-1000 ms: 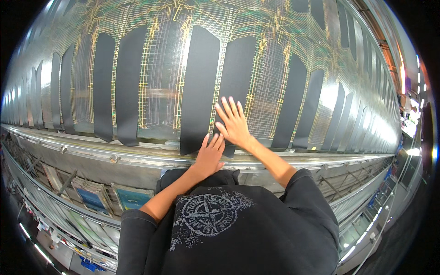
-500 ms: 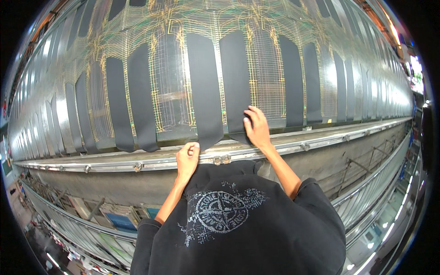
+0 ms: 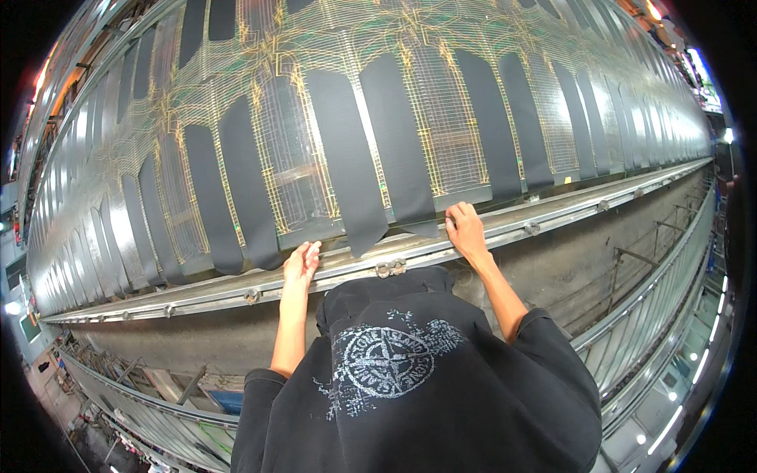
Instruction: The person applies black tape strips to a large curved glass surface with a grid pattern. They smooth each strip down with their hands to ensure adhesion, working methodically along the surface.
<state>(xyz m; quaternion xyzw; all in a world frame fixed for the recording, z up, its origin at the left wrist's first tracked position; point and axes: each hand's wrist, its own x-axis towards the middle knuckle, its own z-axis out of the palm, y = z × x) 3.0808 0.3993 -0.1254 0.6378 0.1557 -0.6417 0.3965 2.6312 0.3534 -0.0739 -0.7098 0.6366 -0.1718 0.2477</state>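
Observation:
Dark grey fabric panels lie in pairs on a long, shiny printing table. One panel has its pointed lower end hanging over the near edge, between my hands. Beside it, a second panel also reaches past that edge. My left hand is left of the first panel's tip, apart from it, with loosely bent fingers and nothing visible in them. To the right of the second panel, my right hand is at the table edge, its fingers bent and thumb apart; no held thing shows.
Yellow and green grid lines mark the table surface between the panels. A metal rail with round fittings runs along the near edge. More panels extend to both sides. Below the rail are a grey floor and metal framework.
My left hand has let go of the first panel's corner and moved left. My right hand has lifted off the second panel and moved right. The whole view has tilted.

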